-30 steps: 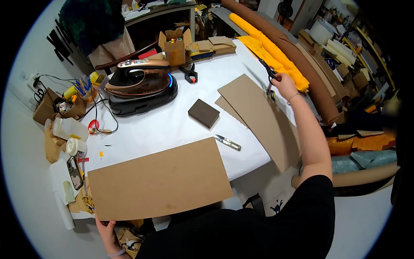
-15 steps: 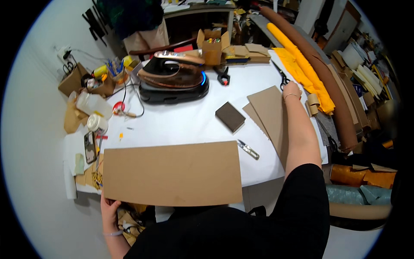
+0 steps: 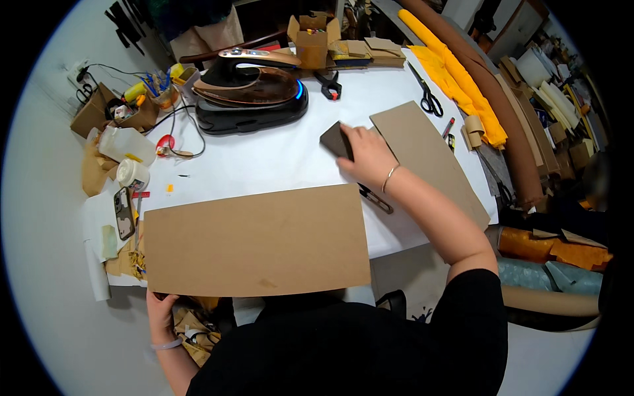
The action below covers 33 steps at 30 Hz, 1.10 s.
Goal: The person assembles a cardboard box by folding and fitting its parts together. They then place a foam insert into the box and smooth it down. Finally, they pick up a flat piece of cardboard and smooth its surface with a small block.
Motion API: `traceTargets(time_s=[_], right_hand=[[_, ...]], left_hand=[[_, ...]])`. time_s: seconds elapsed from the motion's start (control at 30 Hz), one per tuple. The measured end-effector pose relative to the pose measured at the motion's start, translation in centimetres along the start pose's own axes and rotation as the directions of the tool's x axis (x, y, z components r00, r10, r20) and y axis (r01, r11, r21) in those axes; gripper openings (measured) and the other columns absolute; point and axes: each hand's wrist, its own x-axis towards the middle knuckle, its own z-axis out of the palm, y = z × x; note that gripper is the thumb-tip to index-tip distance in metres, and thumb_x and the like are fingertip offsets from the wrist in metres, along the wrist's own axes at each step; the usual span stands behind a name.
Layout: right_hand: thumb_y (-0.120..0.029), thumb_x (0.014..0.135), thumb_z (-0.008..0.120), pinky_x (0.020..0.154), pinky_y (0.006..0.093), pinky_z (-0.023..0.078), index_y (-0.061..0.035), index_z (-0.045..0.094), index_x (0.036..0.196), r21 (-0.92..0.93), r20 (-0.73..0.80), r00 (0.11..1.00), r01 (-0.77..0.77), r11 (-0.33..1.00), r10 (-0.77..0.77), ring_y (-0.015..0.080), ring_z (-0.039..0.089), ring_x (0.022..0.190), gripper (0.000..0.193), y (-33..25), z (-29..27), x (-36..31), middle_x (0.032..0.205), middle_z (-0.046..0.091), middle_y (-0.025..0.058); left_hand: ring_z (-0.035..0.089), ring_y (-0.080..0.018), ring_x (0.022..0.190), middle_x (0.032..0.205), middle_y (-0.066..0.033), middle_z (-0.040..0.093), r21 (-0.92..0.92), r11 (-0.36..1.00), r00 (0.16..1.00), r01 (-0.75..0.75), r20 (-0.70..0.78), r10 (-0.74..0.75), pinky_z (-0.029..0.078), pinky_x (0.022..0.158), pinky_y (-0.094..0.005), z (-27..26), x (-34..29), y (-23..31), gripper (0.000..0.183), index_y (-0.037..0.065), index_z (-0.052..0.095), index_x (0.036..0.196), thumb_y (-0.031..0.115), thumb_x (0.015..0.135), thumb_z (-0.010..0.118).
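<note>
While gripping the near-left corner of the big flat brown cardboard sheet (image 3: 257, 241), left hand (image 3: 160, 311) sits mostly tucked under that edge, fingers closed round it, white band on the wrist. Sheet lying flat across the near side of the white worktable (image 3: 264, 162), overhanging the front edge a bit.

Right hand (image 3: 365, 153) way out ahead and to the right of the left one, fingers curled down onto the small dark brown rectangular block (image 3: 335, 140), thin bracelet on the wrist. Block tipped up slightly under the fingertips, can't tell if actually lifted or just pressed. Touching the left edge of the hand, basically.

Just right of that hand: second long brown cardboard strip (image 3: 422, 155), angled, running toward the table's right edge. Under the right forearm: small black-handled craft knife (image 3: 375, 198), lying on the white surface between the two boards.

Further out beyond the right hand: black scissors (image 3: 428, 99), black spring clamp (image 3: 329, 83), and off to its left the big black and copper steam iron on its base (image 3: 254, 92). Small open cardboard box (image 3: 312, 36) behind that.

Out past the left hand, at the table's left edge: phone in a patterned case (image 3: 123, 211), white plastic jar (image 3: 133, 175).
</note>
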Motion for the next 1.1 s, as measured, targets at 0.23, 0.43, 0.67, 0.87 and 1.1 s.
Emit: traceTargets(time_s=[0.23, 0.43, 0.67, 0.87, 1.1], right_hand=[[-0.046, 0.087, 0.069, 0.11, 0.0442, 0.039, -0.0029, 0.042, 0.146, 0.183, -0.367, 0.838, -0.361, 0.914, 0.404, 0.0371, 0.046, 0.133, 0.078, 8.7, -2.7, 11.6, 0.142, 0.048, 0.0234], [-0.045, 0.105, 0.043, 0.12, 0.0384, 0.027, -0.0014, 0.032, 0.153, 0.908, -0.168, 0.918, 0.001, 0.419, 0.36, 0.0248, 0.035, 0.146, 0.065, -1.1, -2.8, -2.3, 0.156, 0.039, 0.0145], [-0.033, 0.108, 0.036, 0.117, 0.0329, 0.028, -0.0023, 0.032, 0.153, 0.978, 0.164, 0.9, -0.094, -0.189, 0.405, 0.0201, 0.037, 0.142, 0.055, -8.6, 1.6, -17.7, 0.155, 0.04, 0.0098], [-0.039, 0.105, 0.045, 0.1, 0.0273, 0.043, -0.0067, 0.051, 0.141, 0.941, 0.265, 0.9, -0.164, -0.295, 0.345, 0.0109, 0.055, 0.12, 0.049, -5.0, -2.5, -8.1, 0.133, 0.06, 0.0037], [-0.041, 0.106, 0.041, 0.097, 0.028, 0.045, -0.0075, 0.057, 0.134, 0.936, 0.302, 0.91, -0.228, -0.267, 0.283, 0.0108, 0.057, 0.115, 0.047, -4.1, -1.9, -2.2, 0.129, 0.062, 0.0029]], left_hand=[[0.063, -0.0174, 0.106, 0.114, -0.0056, 0.065, -0.031, 0.999, 0.999, -0.037, 0.034, 0.038, 0.049, 0.094, -0.0317, 0.9, 1.1, 0.5, 0.067, 0.001, 0.053, 0.129, 0.011, 0.071, 0.087], [0.063, -0.0166, 0.104, 0.112, -0.0046, 0.065, -0.042, 0.998, 0.998, -0.05, -0.036, 0.049, 0.05, 0.091, -0.0302, -0.7, -0.1, -0.7, 0.075, 0.002, 0.049, 0.134, 0.007, 0.07, 0.087], [0.063, -0.0137, 0.097, 0.108, -0.0042, 0.064, 0.145, 0.989, 1.0, -0.011, 0.029, 0.007, 0.051, 0.086, -0.028, 0.3, 0.7, 0.6, 0.064, 0.001, 0.051, 0.132, 0.001, 0.075, 0.08], [0.061, -0.0158, 0.106, 0.116, -0.0048, 0.064, 0.16, 0.963, 0.976, -0.218, 0.057, 0.212, 0.047, 0.094, -0.0297, 4.7, 8.1, 3.7, 0.053, 0.001, 0.053, 0.132, 0.002, 0.084, 0.075], [0.058, -0.0153, 0.111, 0.121, -0.0058, 0.063, 0.191, 0.96, 0.979, -0.203, 0.005, 0.206, 0.045, 0.095, -0.0289, 6.6, 10.3, 1.6, 0.053, 0.001, 0.054, 0.133, 0.004, 0.086, 0.077]])
